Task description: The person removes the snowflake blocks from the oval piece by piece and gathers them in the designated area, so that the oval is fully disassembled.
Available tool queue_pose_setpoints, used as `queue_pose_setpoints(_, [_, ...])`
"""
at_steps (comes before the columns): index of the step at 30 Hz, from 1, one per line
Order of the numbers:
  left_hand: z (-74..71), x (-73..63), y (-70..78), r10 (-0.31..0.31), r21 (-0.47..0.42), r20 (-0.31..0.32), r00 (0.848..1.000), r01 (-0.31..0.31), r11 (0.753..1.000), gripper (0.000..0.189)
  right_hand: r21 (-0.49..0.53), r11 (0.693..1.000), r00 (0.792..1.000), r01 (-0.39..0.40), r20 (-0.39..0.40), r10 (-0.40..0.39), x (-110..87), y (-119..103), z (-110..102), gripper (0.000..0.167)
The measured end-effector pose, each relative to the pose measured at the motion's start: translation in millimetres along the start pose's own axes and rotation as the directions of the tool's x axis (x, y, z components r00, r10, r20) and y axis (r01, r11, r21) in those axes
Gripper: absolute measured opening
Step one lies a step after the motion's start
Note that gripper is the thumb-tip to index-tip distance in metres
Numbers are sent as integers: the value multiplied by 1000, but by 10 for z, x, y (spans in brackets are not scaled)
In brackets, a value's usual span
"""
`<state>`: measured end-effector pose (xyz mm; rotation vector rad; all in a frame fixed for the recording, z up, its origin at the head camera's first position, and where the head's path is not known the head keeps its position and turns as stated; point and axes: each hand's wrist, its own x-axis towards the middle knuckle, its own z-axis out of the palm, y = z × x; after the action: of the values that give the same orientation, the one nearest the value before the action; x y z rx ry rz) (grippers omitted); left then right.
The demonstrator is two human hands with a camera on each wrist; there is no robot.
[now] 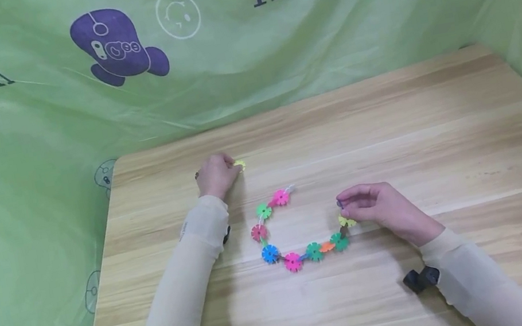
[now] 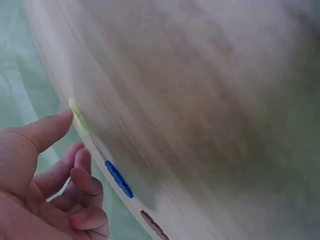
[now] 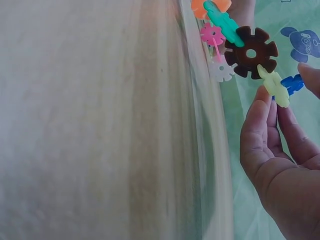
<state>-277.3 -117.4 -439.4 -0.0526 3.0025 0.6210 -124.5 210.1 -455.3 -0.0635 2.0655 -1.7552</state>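
A curved chain of slotted plastic snowflake discs (image 1: 293, 263) in several colours lies on the wooden table. At its right end, my right hand (image 1: 379, 207) holds the chain's last pieces between thumb and fingers. In the right wrist view, a pale yellow disc (image 3: 275, 88) is at those fingertips, joined to a brown disc (image 3: 241, 54), with a blue disc (image 3: 292, 84) beside the thumb. Farther back on the left, my left hand (image 1: 218, 176) pinches a loose yellow disc (image 1: 240, 165) at its edge. Near its curled fingers a blue disc (image 2: 119, 179) lies on the table.
A brown disc (image 2: 154, 225) lies past the blue one, at the left hand's outer side. The chain's other end, a white disc (image 1: 289, 189), points toward the back. Green printed curtain (image 1: 235, 74) hangs along the table's back and sides.
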Motion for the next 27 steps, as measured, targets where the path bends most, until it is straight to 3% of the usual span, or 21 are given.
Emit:
queue_pose_setpoints(4, [28,-104,97,70,-29,-46,996,-71,997,35,-7,1000,1000,-15,4,15,2,-1,-10,51])
queue_pose_setpoints(9, [-4,-279,303,210,-17,-63,976,-211,977,27,-2,999,999,-33,0,33,39,-15,3,52])
queue_pose_setpoints(13, [-9,-418,486,289,-75,28,957,-287,955,28,8,1000,1000,-29,-7,29,49,-14,4,51])
queue_pose_setpoints(15, [2,-506,580,350,-113,102,931,-338,934,30,12,1000,1000,-25,-10,25,51,-16,3,50])
queue_pose_setpoints(16, [15,-554,625,407,-122,128,905,-392,912,31,15,1000,1000,-23,-10,24,51,-18,2,50])
queue_pose_setpoints(17, [27,-605,667,478,-125,148,866,-463,878,31,21,1000,1000,-20,-9,20,51,-19,2,50])
queue_pose_setpoints(18, [45,-656,704,564,-119,152,812,-551,826,31,25,1000,1000,-18,-8,18,51,-21,0,50])
queue_pose_setpoints(20, [90,-759,768,732,-95,123,670,-726,681,29,30,999,1000,-12,-8,12,52,-23,1,50])
queue_pose_setpoints(21, [117,-806,798,804,-76,93,587,-801,594,28,35,999,1000,-17,-9,17,55,-21,1,50])
queue_pose_setpoints(22, [140,-854,824,857,-53,72,510,-856,514,27,39,999,1000,-15,-8,15,56,-24,3,51])
queue_pose_setpoints(23, [167,-895,850,895,-39,52,442,-895,444,27,42,999,1000,-16,-8,16,57,-27,5,51])
queue_pose_setpoints(24, [196,-931,870,917,-29,47,396,-917,397,27,42,999,1000,-20,-8,20,58,-30,7,51])
queue_pose_setpoints(25, [221,-964,891,929,-17,51,366,-930,368,28,43,999,1000,-22,-8,23,61,-33,11,51])
queue_pose_setpoints(27, [268,-1007,924,938,11,82,338,-941,338,30,46,999,1000,-22,-8,22,63,-42,16,51])
